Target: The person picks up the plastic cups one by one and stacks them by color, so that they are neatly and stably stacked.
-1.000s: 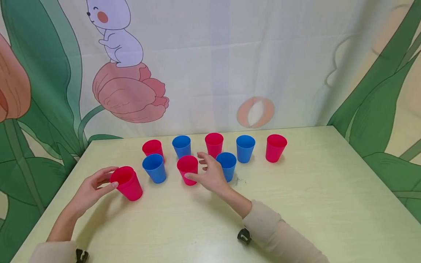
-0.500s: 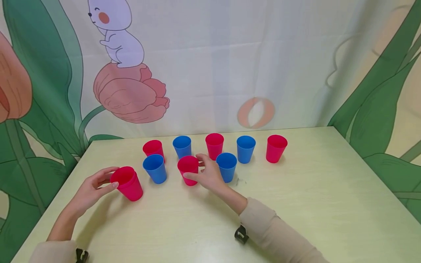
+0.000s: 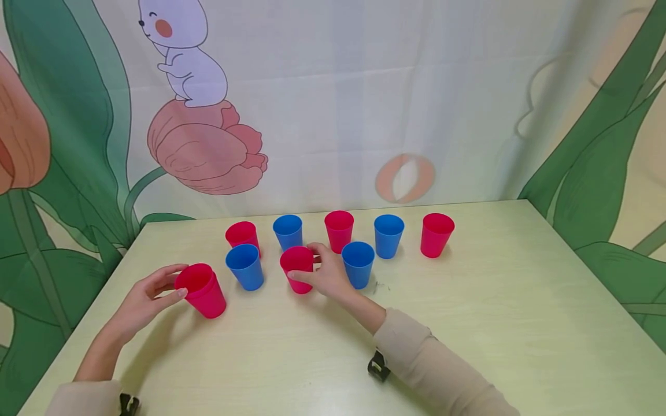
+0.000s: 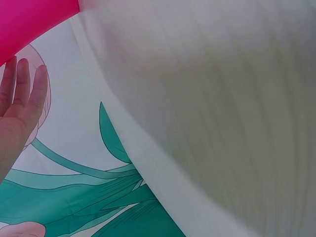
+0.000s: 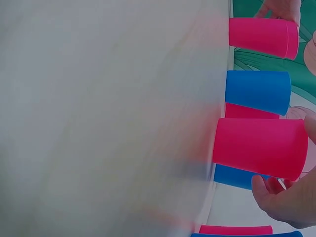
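Note:
At the left of the head view, my left hand point(image 3: 143, 303) holds a red plastic cup point(image 3: 208, 297) by its upper part, thumb in front and fingers behind. A second rim line near its top looks like nested cups. This red cup point(image 5: 259, 37) stands upright on the table. My right hand point(image 3: 329, 274) is around another upright red cup point(image 3: 298, 283) in the front row, its thumb across the near side and fingers at the far right side. A blue cup point(image 3: 244, 268) stands between the two held cups; another blue cup point(image 3: 359, 266) is just right of my right hand.
A back row on the pale table point(image 3: 468, 335) alternates red cup point(image 3: 241, 234), blue cup point(image 3: 288, 234), red cup point(image 3: 339, 231), blue cup point(image 3: 388, 237) and red cup point(image 3: 436, 236). Behind the table's far edge hangs a printed curtain point(image 3: 312, 115).
My right hand has moved slightly left and closed in around the front red cup. My left hand and its cup have stayed put.

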A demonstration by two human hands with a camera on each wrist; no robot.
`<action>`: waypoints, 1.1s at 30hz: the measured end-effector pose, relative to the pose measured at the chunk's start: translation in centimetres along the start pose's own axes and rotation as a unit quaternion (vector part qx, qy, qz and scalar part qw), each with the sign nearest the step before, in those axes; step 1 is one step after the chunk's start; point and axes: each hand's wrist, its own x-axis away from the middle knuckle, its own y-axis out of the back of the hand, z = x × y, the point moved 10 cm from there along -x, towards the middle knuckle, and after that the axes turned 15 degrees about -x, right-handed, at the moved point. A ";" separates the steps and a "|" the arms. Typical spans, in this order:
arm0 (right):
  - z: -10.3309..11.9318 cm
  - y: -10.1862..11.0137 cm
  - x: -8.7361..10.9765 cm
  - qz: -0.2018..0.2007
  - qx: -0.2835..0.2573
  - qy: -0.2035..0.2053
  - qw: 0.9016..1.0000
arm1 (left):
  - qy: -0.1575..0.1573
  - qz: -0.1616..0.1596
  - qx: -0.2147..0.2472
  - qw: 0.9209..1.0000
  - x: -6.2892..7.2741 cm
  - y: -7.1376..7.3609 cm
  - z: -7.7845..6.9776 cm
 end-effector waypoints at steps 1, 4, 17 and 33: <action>0.0 0.0 0.0 0.001 0.001 0.001 1.000 | 0.001 0.000 0.000 1.000 0.0 0.0 0.0; 0.1 -0.2 0.0 0.005 0.007 0.001 1.000 | 0.000 0.000 -0.001 1.000 0.0 0.0 0.0; 0.2 -0.3 0.2 0.006 0.015 0.001 1.000 | 0.002 0.002 -0.006 1.000 0.0 0.0 -0.1; 2.3 -1.1 0.9 0.028 0.017 0.012 0.999 | 0.002 -0.002 -0.007 1.000 0.1 0.1 -0.2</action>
